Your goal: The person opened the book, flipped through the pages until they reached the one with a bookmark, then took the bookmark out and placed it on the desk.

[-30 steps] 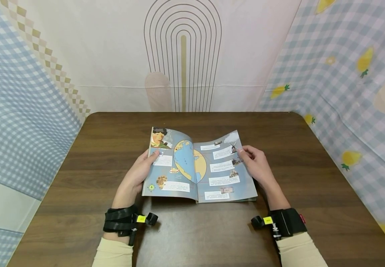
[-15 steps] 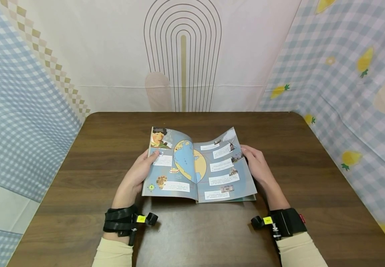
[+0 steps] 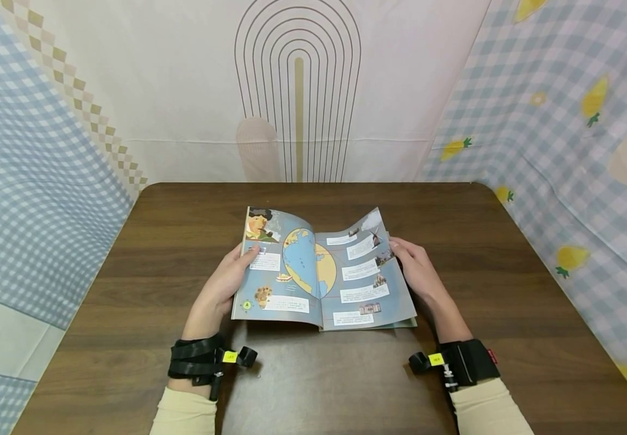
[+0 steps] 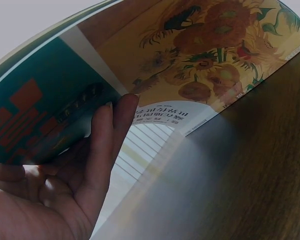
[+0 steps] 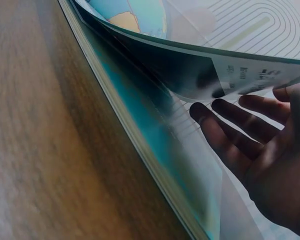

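Observation:
A picture book (image 3: pixel 298 284) lies spread on the table, with a globe drawing across its middle. My left hand (image 3: pixel 225 279) grips its left side, thumb on the page. The left wrist view shows the fingers of that hand (image 4: pixel 97 150) against the teal and sunflower-printed cover (image 4: pixel 205 55). At the right edge, the right-hand page (image 3: pixel 365 260) curves upward. My right hand (image 3: pixel 417 269) is at that edge, its fingertips behind the page. In the right wrist view, loosely extended fingers (image 5: pixel 230 135) sit under the raised page (image 5: pixel 165 62), above the teal sheet beneath; the thumb is hidden.
The brown wooden table (image 3: pixel 183 211) extends around the book on all sides. Behind it hangs a pale cloth (image 3: pixel 400 90) with an arch pattern. Checked cloths (image 3: pixel 553 133) line both sides. Each wrist wears a black strap (image 3: pixel 196 357) with a small camera.
My right thumb has slipped from the top of the page to behind its edge. The right page's upper corner has shifted left and bends up more. My left hand stays put.

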A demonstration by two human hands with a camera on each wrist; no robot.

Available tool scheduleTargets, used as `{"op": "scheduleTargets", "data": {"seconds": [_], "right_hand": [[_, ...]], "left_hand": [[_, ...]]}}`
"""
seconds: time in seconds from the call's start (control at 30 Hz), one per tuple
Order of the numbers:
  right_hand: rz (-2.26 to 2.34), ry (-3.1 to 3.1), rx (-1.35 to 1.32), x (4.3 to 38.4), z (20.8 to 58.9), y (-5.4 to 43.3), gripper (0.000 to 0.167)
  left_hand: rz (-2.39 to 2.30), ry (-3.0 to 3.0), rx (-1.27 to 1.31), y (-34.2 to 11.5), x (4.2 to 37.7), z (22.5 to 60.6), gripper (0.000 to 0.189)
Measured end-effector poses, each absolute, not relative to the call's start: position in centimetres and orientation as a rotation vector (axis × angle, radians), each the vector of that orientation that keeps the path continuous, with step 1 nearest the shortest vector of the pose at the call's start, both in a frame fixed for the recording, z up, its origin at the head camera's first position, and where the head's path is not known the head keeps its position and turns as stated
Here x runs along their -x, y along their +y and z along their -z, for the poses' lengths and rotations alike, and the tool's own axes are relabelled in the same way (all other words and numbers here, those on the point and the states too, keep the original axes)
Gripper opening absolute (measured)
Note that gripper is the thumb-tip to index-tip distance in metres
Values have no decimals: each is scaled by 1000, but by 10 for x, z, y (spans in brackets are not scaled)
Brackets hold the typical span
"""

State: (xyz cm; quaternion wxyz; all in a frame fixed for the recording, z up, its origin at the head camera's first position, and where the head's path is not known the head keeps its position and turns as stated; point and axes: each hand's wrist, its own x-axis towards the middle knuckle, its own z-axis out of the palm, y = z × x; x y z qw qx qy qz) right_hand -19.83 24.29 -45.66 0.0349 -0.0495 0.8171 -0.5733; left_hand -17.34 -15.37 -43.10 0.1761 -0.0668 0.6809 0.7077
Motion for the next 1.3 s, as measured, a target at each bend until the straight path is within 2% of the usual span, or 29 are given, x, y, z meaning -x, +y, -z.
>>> {"op": "scheduleTargets", "data": {"seconds": [0.77,1.3], "right_hand": [[1770,2481,243,196,457,240,61],[1785,2467,239,194,456,237,59]], "left_hand": [[-2011,1921,186,-154,174,432,55],[-2015,1930,176,-153,173,431,55]]}}
